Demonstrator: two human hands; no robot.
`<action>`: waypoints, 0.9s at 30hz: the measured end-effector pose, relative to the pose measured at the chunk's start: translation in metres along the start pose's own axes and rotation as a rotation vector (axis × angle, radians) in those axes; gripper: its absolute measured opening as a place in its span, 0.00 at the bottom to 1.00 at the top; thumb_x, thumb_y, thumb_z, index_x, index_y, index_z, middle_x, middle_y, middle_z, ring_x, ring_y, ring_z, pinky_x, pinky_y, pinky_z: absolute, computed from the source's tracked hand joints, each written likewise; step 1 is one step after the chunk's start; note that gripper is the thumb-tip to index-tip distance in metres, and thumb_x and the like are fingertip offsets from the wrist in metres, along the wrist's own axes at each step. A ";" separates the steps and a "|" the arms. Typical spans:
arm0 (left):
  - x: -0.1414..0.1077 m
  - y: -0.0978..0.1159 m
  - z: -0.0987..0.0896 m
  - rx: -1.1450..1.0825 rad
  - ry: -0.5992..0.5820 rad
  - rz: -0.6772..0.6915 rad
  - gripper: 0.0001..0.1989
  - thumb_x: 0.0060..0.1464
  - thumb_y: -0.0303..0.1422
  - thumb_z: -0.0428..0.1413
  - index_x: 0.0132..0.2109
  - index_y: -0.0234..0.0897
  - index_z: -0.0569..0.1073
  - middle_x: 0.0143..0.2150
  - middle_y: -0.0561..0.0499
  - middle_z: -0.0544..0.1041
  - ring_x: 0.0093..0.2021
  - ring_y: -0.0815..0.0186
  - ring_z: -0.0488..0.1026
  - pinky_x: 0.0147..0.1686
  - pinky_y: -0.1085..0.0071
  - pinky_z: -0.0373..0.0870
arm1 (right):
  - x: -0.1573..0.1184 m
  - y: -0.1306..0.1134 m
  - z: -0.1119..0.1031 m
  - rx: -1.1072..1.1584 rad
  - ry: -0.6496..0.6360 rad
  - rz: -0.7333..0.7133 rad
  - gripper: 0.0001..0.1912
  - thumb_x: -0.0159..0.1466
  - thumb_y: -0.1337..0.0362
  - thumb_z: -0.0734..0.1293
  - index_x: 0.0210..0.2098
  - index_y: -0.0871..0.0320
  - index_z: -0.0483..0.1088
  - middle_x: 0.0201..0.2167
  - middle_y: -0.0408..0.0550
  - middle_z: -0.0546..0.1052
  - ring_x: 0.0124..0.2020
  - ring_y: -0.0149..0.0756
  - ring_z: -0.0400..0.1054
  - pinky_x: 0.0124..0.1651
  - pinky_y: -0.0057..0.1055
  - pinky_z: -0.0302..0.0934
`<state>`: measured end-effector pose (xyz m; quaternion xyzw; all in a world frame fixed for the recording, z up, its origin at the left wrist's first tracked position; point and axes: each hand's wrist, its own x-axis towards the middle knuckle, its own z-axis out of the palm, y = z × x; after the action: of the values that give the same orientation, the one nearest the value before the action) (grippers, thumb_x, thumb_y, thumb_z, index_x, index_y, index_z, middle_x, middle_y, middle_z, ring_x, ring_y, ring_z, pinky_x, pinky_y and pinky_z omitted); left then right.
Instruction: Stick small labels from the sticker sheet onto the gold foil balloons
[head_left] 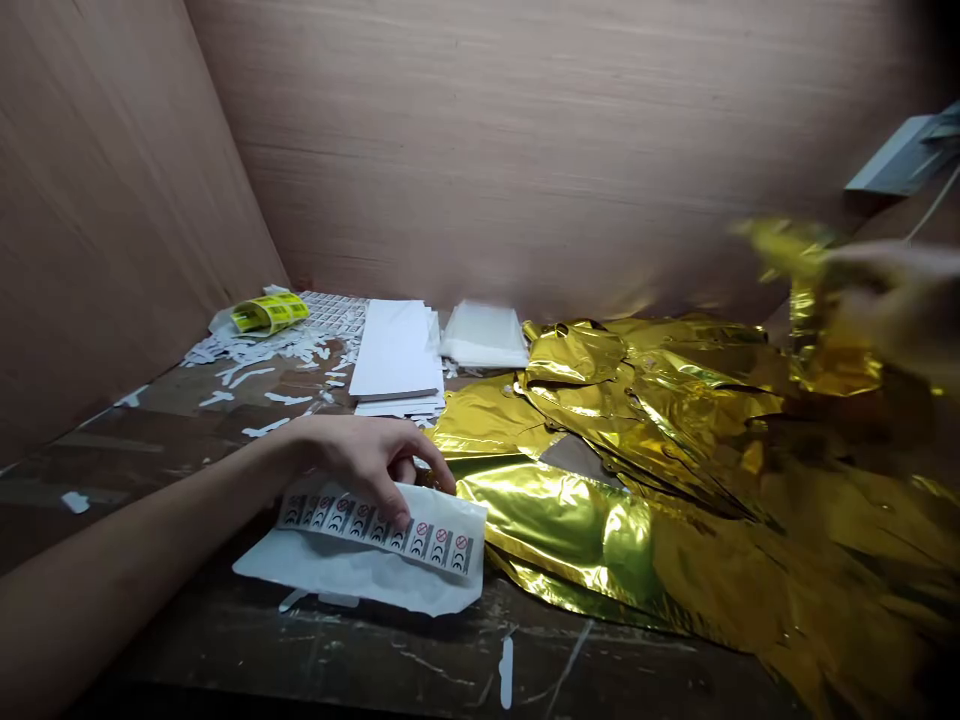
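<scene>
My left hand [367,460] is closed on a sheet of stickers [442,545], its thumb pressed on the front and its fingers curled over the upper edge. The stickers carry CE marks and red crossed-out circles on white backing paper. At the far right, my right hand [900,300] is raised and smeared by motion. A crumpled gold foil balloon [802,330] hangs from it. Beside the sticker sheet, a flat gold foil balloon [555,520] lies on the table, its left end close to my left fingers.
More flat gold foil balloons [675,390] cover the table's right side. Behind my left hand are stacked white cards [397,345] and clear plastic sleeves [486,335]. A yellow label roll [270,313] sits among white paper scraps [247,370]. Wooden panels [487,150] enclose the back and left.
</scene>
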<state>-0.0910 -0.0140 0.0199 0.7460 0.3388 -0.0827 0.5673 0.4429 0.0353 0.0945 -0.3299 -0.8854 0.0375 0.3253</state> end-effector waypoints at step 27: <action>0.029 0.011 0.044 -0.315 0.375 0.237 0.23 0.48 0.41 0.70 0.48 0.32 0.80 0.32 0.46 0.82 0.25 0.69 0.75 0.23 0.77 0.69 | 0.028 -0.187 0.198 0.647 -0.248 0.329 0.29 0.62 0.60 0.73 0.61 0.54 0.63 0.51 0.54 0.77 0.46 0.40 0.76 0.47 0.39 0.74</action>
<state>-0.0509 -0.0435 -0.0017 0.6852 0.3569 0.1777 0.6096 0.2028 -0.0640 0.0070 -0.3406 -0.7957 0.4065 0.2925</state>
